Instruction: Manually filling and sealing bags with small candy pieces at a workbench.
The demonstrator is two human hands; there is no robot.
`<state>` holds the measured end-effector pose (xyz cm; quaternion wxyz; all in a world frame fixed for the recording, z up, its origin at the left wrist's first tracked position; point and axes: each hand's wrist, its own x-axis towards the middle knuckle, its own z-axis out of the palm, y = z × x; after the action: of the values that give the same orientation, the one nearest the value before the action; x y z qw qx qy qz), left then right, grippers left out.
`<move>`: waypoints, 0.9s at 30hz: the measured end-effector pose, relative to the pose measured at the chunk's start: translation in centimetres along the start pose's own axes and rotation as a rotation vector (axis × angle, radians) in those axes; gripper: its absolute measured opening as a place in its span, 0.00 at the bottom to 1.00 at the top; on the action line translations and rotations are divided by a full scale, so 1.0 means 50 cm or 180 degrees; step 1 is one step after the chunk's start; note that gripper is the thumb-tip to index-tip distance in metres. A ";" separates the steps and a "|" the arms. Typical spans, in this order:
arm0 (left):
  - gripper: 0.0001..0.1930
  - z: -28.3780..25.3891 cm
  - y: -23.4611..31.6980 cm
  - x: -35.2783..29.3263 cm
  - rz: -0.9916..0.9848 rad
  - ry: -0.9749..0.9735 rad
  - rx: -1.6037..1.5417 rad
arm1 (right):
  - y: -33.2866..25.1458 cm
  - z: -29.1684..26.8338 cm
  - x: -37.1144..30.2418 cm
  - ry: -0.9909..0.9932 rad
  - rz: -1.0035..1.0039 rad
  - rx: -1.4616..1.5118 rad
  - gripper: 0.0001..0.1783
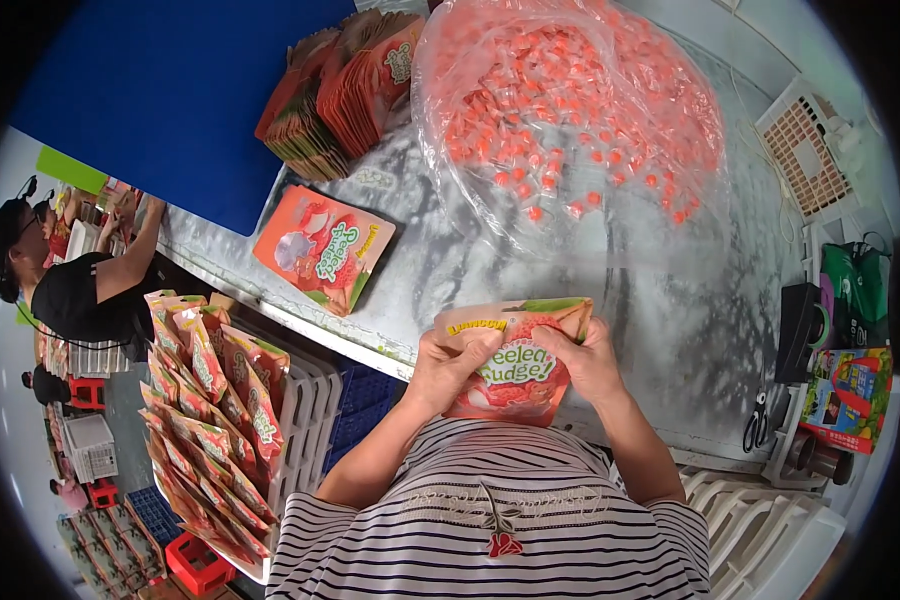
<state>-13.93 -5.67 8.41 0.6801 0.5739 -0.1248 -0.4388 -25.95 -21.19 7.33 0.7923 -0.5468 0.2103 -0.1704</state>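
Close to my body, over the table's near edge, I hold a pink and green candy pouch (518,375) with both hands. My left hand (452,368) grips its left side, the thumb lying across the front. On the right side my right hand (582,362) pinches it near the upper corner, thumb also on the front. A similar pouch (324,250) lies flat on the table to the left. Farther off, a large clear plastic bag (570,110) spreads out, full of small red wrapped candies. Stacks of flat pouches (345,90) stand left of that bag.
A white crate (300,420) at lower left holds many filled pouches. A blue panel (160,100) borders the table's left. Black scissors (756,425) hang at the right edge, near a white basket (805,150). A person in black (90,290) works beyond, at left.
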 end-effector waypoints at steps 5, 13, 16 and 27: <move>0.11 0.013 -0.003 0.000 0.0227 0.0102 -0.0036 | 0.003 0.010 -0.003 0.0045 -0.0198 -0.0285 0.07; 0.09 0.005 -0.017 0.005 0.0284 0.0333 0.0201 | 0.032 0.001 -0.005 0.0156 -0.0059 -0.0170 0.08; 0.09 -0.008 -0.027 0.014 0.0778 0.0438 0.0455 | 0.027 -0.001 -0.005 0.0155 0.0001 -0.0133 0.09; 0.11 -0.026 -0.016 0.014 0.1194 0.0250 0.0769 | -0.016 -0.006 -0.010 -0.0021 -0.0922 -0.2002 0.13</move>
<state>-13.02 -5.25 7.06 0.6804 0.6346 -0.2544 -0.2639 -26.58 -21.43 8.07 0.5532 -0.7890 0.1701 -0.2061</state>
